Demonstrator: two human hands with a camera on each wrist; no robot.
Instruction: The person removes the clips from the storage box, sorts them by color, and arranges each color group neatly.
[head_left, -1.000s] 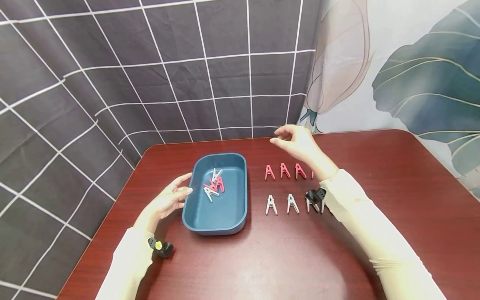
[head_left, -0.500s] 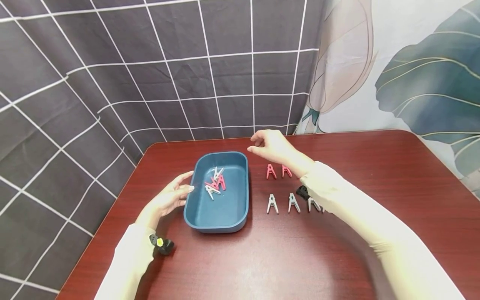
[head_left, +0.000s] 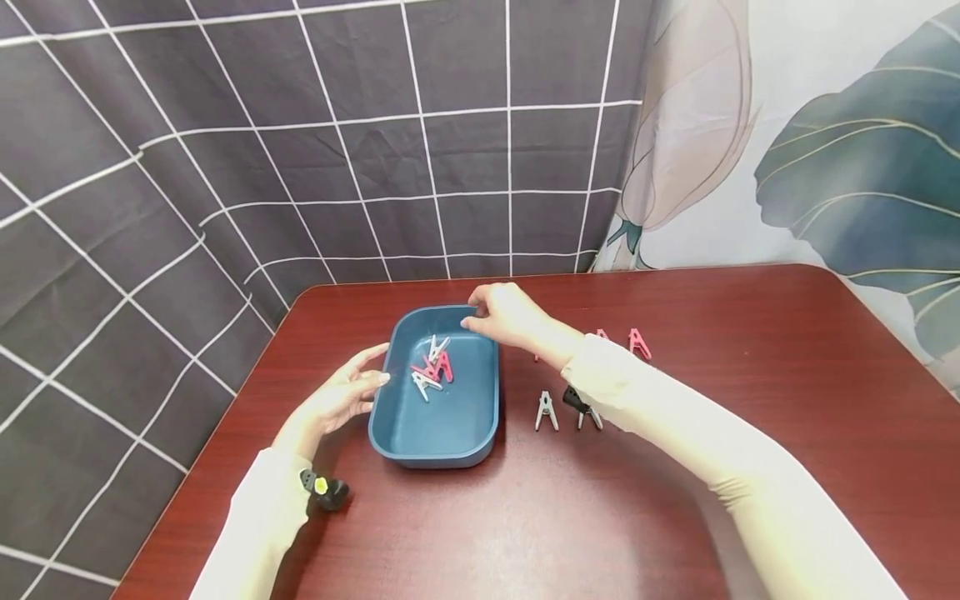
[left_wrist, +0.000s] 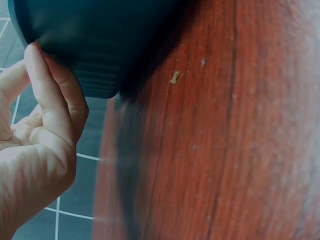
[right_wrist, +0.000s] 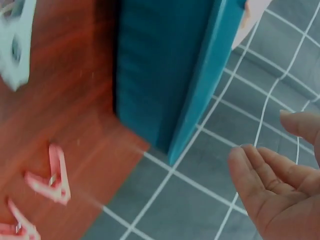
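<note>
The right hand (head_left: 504, 317) is hovering over the blue tray's (head_left: 450, 446) 1 o'clock rim with loosely curled, empty fingers, while the left hand (head_left: 339, 400) is touching the tray's 9 o'clock wall with relaxed fingers, bare tabletop (head_left: 525, 525) lying at 6 o'clock.

- The left hand (head_left: 341, 400) is bare, with no ring or glove; the nails look short and plain.
- The right hand (head_left: 504, 315) is bare as well, nothing worn on the fingers.
- Both arms wear long cream sleeves: left sleeve (head_left: 251, 533), right sleeve (head_left: 720, 467). The cloth is smooth, close-fitting, and ends at the wrists.
- A small black camera unit (head_left: 324, 492) sits under the left wrist, with a yellow-green dot on it.
- A similar black unit (head_left: 574, 400) sits under the right wrist, partly hidden by the sleeve.
</note>
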